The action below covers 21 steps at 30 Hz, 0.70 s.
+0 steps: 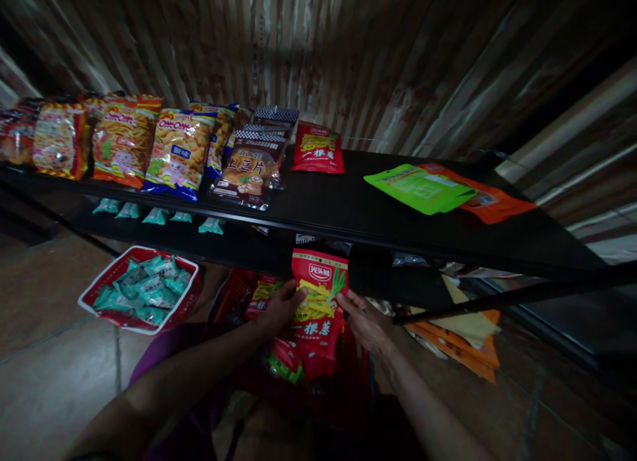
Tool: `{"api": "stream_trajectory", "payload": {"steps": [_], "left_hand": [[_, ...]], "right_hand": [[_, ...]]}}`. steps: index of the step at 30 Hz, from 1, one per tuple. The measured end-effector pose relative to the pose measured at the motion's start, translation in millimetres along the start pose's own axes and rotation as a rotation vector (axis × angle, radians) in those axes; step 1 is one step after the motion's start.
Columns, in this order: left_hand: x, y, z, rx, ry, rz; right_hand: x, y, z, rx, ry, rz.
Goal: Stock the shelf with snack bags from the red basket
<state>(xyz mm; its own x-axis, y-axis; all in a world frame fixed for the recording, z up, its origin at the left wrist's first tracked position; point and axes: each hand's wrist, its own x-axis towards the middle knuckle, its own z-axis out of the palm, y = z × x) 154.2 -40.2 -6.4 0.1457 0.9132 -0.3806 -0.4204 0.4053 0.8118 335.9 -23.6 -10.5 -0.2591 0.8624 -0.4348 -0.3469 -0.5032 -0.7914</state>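
Observation:
Both hands hold a red snack packet (pixel 318 295) upright, just below the front edge of the black shelf (pixel 348 209). My left hand (pixel 281 308) grips its left edge with curled fingers. My right hand (pixel 361 315) grips its right edge. Under the packet, more red packets (pixel 288 355) lie piled in a red basket (pixel 348 388) below my arms. An identical red packet (pixel 317 148) lies on the shelf top near the back.
Along the shelf's left stand several snack bags (pixel 124 142) and a brown chip bag (pixel 249 169). A green pouch (pixel 421 188) and an orange pouch (pixel 490 202) lie at the right. A red basket of teal sachets (pixel 142 288) sits on the floor. Orange packets (pixel 468 348) lie lower right.

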Motion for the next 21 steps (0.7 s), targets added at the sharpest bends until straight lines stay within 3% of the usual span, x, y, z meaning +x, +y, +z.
{"api": "stream_trajectory", "payload": {"steps": [13, 16, 21], "left_hand": [[27.7, -3.4, 0.3, -0.163, -0.007, -0.035], [36.6, -4.4, -6.8, -0.189, 0.004, -0.062], [43.0, 6.9, -28.0, -0.009, 0.060, -0.012]], "right_hand": [[9.1, 5.7, -10.8, -0.016, 0.139, -0.028], [12.6, 10.1, -13.8, -0.019, 0.145, -0.031], [16.5, 15.8, -16.0, -0.066, 0.123, 0.025]]}}
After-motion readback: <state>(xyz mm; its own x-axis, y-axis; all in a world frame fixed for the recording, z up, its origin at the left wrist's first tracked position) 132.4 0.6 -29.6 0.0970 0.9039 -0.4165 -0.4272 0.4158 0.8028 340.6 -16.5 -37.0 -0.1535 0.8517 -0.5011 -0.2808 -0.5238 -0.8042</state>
